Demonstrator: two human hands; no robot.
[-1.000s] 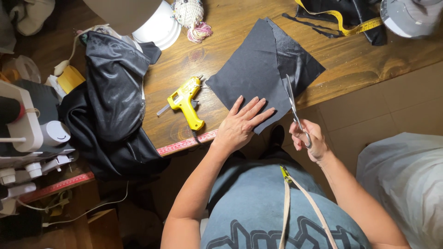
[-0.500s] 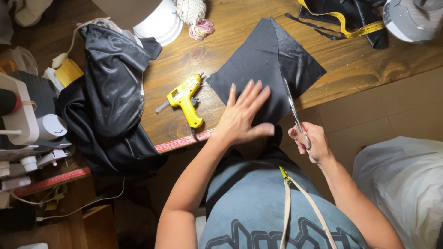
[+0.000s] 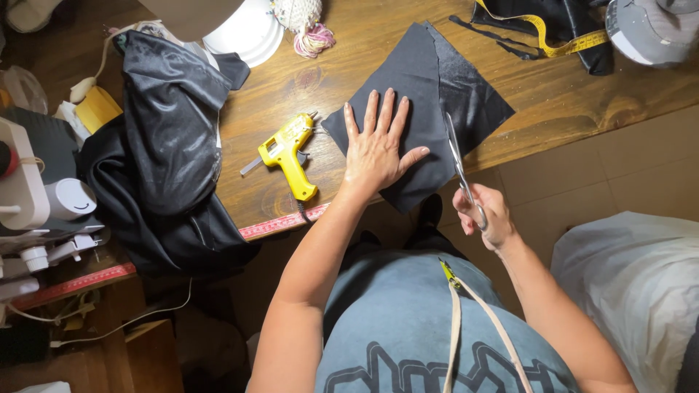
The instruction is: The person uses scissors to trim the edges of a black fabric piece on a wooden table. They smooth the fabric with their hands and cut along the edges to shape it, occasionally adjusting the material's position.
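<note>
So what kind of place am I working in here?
Most likely a home sewing or craft corner: a wooden table with dark fabric being cut by scissors, a yellow tape measure, a glue gun, and a sewing machine at the left.

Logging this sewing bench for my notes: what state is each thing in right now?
black fabric: flat on table, partly cut
left hand: fingers spread, pressing the fabric
right hand: gripping scissors
scissors: blades in the fabric
glue gun: lying unheld
yellow tape measure: unrolled
</note>
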